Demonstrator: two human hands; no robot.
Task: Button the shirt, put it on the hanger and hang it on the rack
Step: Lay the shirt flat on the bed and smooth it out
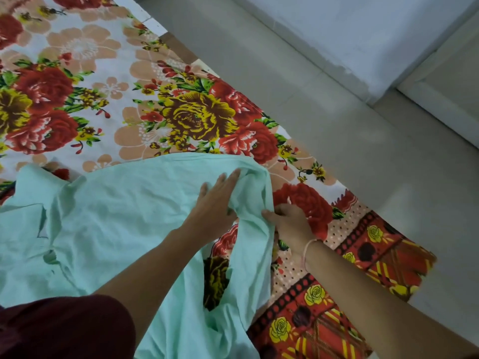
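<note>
Nearest, a dark red sleeve (62, 327). Mint shirt (116, 216) lies spread on the flowered bedsheet (77, 99); left hand (215, 200), fingers wide, presses it flat while right hand (287, 221) pinches its edge, apparently straightening it for buttoning.

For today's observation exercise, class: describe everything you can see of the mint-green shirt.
The mint-green shirt is plain, thin, soft-looking fabric, lying spread and wrinkled on the floral bedsheet, front open with a gap showing the sheet beneath. Its collar lies at the left. The left hand presses flat on it near the far edge; the right hand pinches that edge's fold. No buttons are clearly visible, nor any hanger.
</note>
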